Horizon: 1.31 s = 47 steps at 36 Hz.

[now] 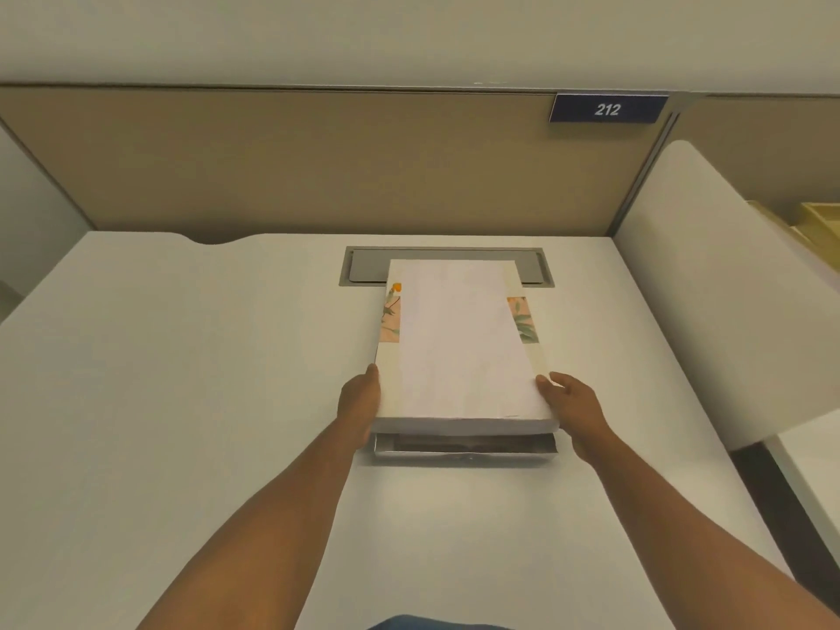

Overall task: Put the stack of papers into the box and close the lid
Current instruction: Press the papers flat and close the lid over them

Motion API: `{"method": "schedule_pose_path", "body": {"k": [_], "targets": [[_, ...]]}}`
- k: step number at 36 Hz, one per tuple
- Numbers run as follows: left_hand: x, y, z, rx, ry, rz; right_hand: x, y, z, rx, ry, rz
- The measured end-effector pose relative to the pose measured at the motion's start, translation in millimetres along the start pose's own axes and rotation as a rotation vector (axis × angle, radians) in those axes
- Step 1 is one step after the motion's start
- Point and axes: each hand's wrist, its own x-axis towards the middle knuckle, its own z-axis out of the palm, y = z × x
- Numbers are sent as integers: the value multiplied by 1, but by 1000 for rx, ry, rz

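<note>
A stack of white papers [459, 343] lies on top of a cream box lid [531, 331] with a floral band, which shows at both sides of the stack. My left hand [361, 402] grips the lid's near left side and my right hand [572, 406] its near right side. The lid's near edge is raised. Under it shows the box's shallow base [463, 452] with a dark inside, resting on the white desk [182, 379]. The rest of the base is hidden by the lid and papers.
A grey cable hatch [363, 266] is set into the desk just behind the box. A tan partition [318, 166] with a sign reading 212 closes the back. A white side panel [709, 288] rises at the right.
</note>
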Motion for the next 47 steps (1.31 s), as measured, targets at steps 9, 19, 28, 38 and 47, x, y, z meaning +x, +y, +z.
{"method": "schedule_pose_path", "body": {"k": [9, 19, 28, 38, 47], "targets": [[-7, -21, -13, 128, -80, -35, 1, 17, 0, -104, -7, -3], [-12, -36, -36, 311, -178, 41, -1, 38, -7, -260, -16, -22], [-24, -49, -36, 380, -215, 26, -5, 53, 4, -588, 58, -111], [-21, -62, -30, 999, -137, 739, -5, 54, 25, -1073, 1, -500], [-23, -12, -16, 1356, -109, 688, 1, 13, 11, -1095, -48, -406]]}}
